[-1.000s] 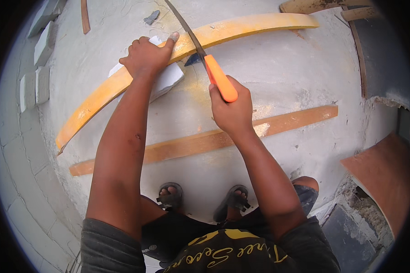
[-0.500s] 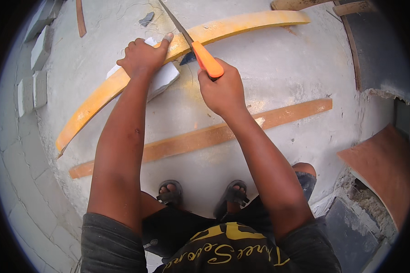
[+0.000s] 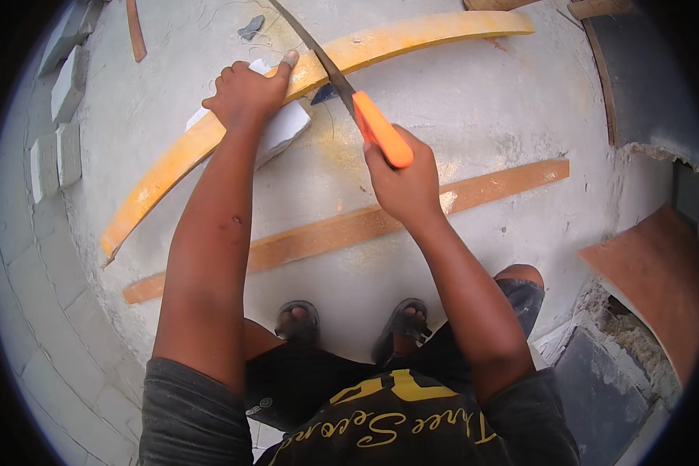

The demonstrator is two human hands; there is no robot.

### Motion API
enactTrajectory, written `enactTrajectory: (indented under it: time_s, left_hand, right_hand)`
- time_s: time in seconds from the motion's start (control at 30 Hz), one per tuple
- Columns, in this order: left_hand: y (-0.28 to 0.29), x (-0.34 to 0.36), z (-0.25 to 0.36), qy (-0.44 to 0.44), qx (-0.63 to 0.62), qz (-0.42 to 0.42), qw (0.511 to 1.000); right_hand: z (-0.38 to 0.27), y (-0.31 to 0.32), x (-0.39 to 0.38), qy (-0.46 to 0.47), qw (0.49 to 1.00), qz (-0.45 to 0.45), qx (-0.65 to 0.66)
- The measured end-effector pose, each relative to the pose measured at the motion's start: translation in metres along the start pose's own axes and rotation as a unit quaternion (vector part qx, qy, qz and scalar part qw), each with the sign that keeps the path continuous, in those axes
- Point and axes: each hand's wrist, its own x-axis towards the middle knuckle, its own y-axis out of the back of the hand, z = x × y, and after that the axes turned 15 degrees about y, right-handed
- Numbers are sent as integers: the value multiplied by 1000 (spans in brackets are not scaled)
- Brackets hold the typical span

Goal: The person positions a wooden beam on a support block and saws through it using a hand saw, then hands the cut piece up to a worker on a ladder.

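My left hand [image 3: 248, 95] is wrapped over a long yellowish plank [image 3: 412, 37], its thumb lying along the plank's top. The plank rests across a white block [image 3: 286, 130], which props it above the floor. In my right hand [image 3: 405, 177] is the orange handle of a handsaw [image 3: 338, 78]. The saw's dark blade crosses the plank just right of my left thumb, pointing away from me. Under the plank beside the blade, a small dark blue piece [image 3: 324, 93] shows in part.
A brown wooden strip [image 3: 311, 241] lies on the concrete floor [image 3: 505, 225] between my feet and the plank. Pale blocks [image 3: 68, 151] line the left edge. At right are a dark panel [image 3: 645, 85] and a curved brown sheet [image 3: 652, 272]. A grey stone chip [image 3: 251, 28] lies beyond the plank.
My right hand has drawn the saw back toward me and to the right, so more blade shows on the near side of the plank. My left hand keeps its hold.
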Motion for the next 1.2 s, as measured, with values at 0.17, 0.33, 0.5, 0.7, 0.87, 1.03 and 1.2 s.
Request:
enactTrajectory:
  time_s: [0.17, 0.33, 0.5, 0.7, 0.87, 1.03, 1.2]
  left_hand:
    - [-6, 3, -4, -14, -24, 14, 1000]
    - [-5, -3, -1, -16, -12, -11, 1000]
    - [-4, 1, -3, -6, -37, 14, 999]
    - [-7, 4, -3, 0, -18, 5, 1000]
    - [3, 3, 5, -1, -29, 8, 1000]
    - [-4, 4, -1, 5, -32, 20, 999]
    - [-8, 3, -1, 3, -23, 8, 1000]
  right_hand:
    - [-18, 55, -101, 60, 994, -3, -96]
    - [13, -1, 5, -13, 1000, -17, -15]
    - [0, 15, -25, -12, 1000, -7, -24]
    - [-15, 47, -89, -9, 998, -42, -51]
    - [27, -12, 32, 25, 1000, -3, 18]
    - [-14, 64, -100, 2, 996, -49, -71]
    - [12, 18, -39, 3, 999, -43, -1]
